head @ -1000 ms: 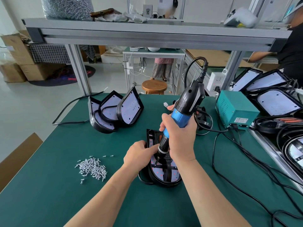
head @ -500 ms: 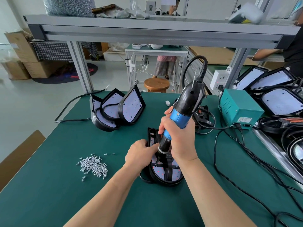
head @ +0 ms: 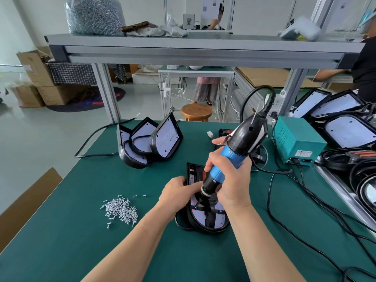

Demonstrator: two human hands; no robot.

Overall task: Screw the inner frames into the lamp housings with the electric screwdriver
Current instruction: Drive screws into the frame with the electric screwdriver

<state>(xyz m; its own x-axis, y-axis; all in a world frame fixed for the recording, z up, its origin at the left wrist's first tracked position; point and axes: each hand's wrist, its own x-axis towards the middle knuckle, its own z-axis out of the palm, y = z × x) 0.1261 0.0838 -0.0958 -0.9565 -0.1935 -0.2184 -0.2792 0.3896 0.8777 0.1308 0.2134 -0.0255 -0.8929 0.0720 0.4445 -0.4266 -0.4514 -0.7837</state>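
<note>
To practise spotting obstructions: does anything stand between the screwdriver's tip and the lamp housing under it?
Nothing visible. The right hand grips the electric screwdriver, its bit down inside the lamp housing; the left hand holds the housing beside the bit, not under it.

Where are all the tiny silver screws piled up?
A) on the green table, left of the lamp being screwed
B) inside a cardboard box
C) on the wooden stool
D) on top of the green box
A: the screw pile lies loose on the green table, to the left of the lamp housing that the left hand holds while the right hand grips the electric screwdriver.
</note>
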